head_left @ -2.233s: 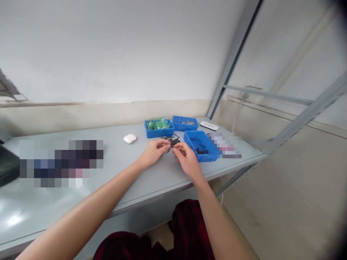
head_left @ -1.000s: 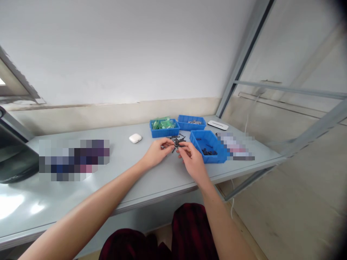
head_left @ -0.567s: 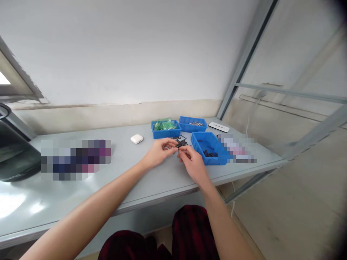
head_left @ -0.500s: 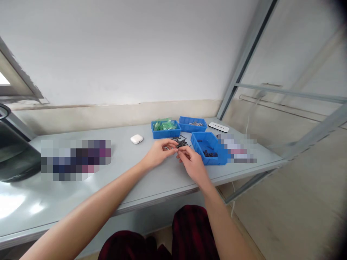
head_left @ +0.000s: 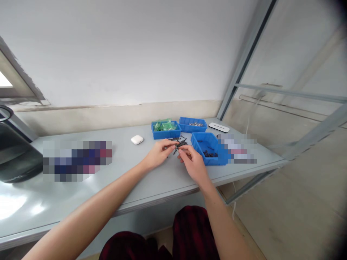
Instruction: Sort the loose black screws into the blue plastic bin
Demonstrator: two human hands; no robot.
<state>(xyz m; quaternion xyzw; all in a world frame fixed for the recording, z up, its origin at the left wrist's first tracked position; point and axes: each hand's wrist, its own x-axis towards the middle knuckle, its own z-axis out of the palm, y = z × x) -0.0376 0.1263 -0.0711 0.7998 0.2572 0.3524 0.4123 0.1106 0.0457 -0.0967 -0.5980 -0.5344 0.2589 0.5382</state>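
Note:
Over the front of a loose pile of black screws (head_left: pixel 183 142), my two hands face each other with their fingertips close together. My left hand (head_left: pixel 159 153) has its thumb and fingers pinched, and a dark screw (head_left: pixel 175 151) shows at their tips. My right hand (head_left: pixel 192 161) is curled, thumb against forefinger; whatever it pinches is too small to make out. Just right of that hand stands a blue bin (head_left: pixel 196 146) with more dark screws in it.
Behind the pile are a blue bin (head_left: pixel 166 135) of green plastic packets and another blue bin (head_left: pixel 187 126) of silvery hardware. A white earbud case (head_left: pixel 137 139) lies left, a flat white device (head_left: pixel 219 127) back right. A dark kettle-like vessel (head_left: pixel 17 155) stands far left; blurred patches flank the workspace.
My fingertips have drawn slightly apart, and a dark screw now shows between them. The bins and the other things on the table stay put.

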